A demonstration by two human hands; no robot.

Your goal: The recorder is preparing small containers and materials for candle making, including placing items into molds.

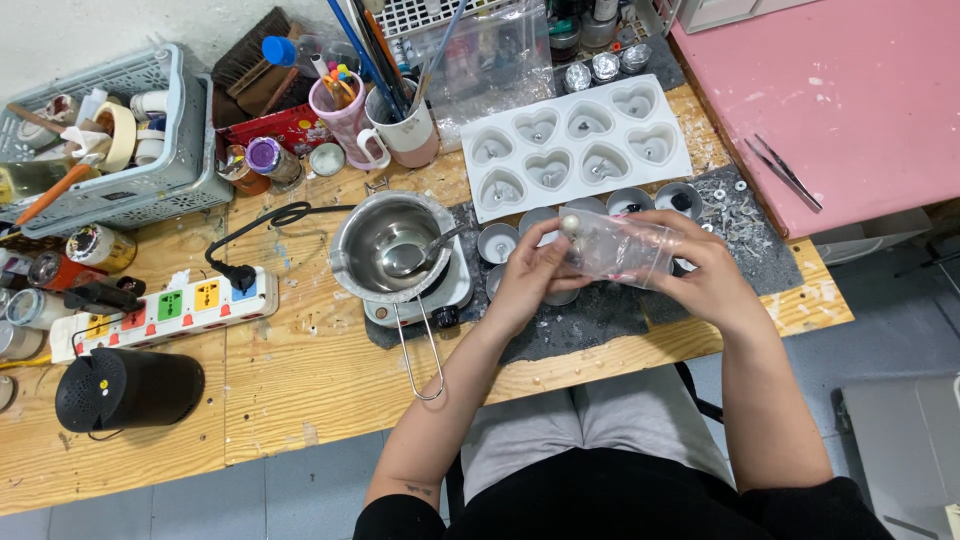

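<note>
Clear crinkled plastic bag (618, 248) (between both hands)

arms: bare | top: black, short sleeves | trousers: light grey | left forearm: small tattoo

Bare worktop (300, 400) is left free along the near edge, in front of the power strip (165, 310). Passage to the left is blocked by the steel melting pot (385, 245), whose wire handle (425, 350) juts toward the near edge. Ahead, the way is closed by small metal cups (497, 243) and the white heart-shaped mould (575, 145). Open pink surface (850, 100) is offered at the right, interrupted only by tweezers (785, 172).
</note>
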